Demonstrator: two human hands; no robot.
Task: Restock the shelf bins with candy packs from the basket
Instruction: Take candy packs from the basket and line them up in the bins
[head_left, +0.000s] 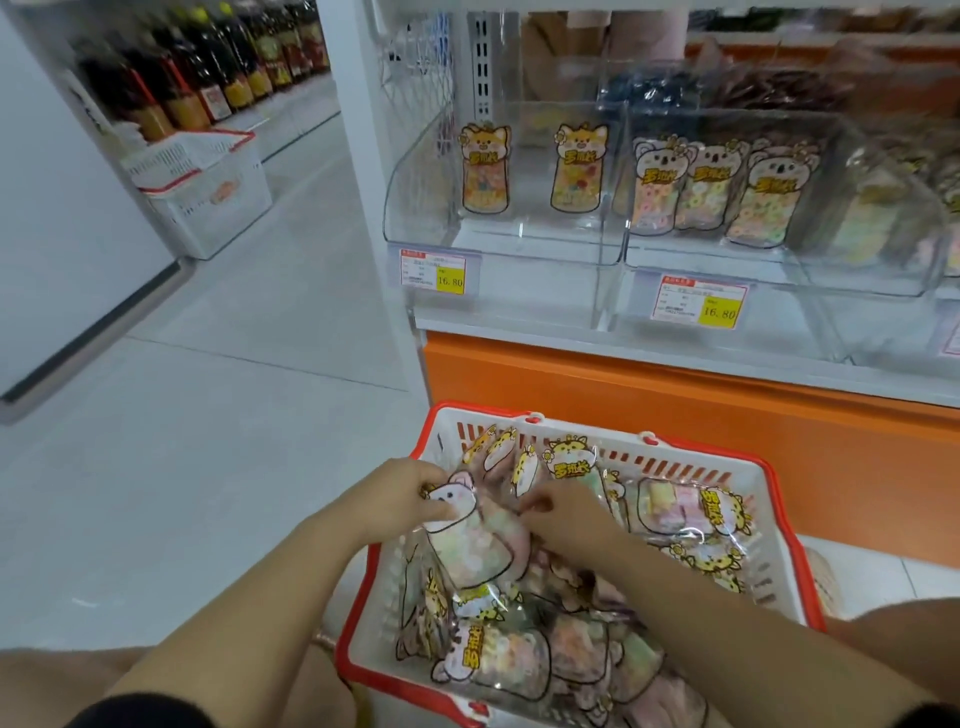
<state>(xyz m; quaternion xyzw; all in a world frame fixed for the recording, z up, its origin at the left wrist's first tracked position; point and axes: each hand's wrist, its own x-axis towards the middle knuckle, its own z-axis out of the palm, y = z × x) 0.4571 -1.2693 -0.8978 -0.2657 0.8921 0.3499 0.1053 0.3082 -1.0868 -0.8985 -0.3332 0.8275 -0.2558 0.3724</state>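
Basket (769, 545) on floor: left hand (410, 499) pinches candy pack (467, 545) by left rim; right hand (563, 512) on packs, grip unclear. Pick step; nxt lift to bin (415, 202) w/ same packs.

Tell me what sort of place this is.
Most likely a supermarket or snack shop aisle. Clear shelf bins hold candy packs above price tags reading 16.80, rows of bottles line the shelving at left, and a red-rimmed shopping basket holds more packs.
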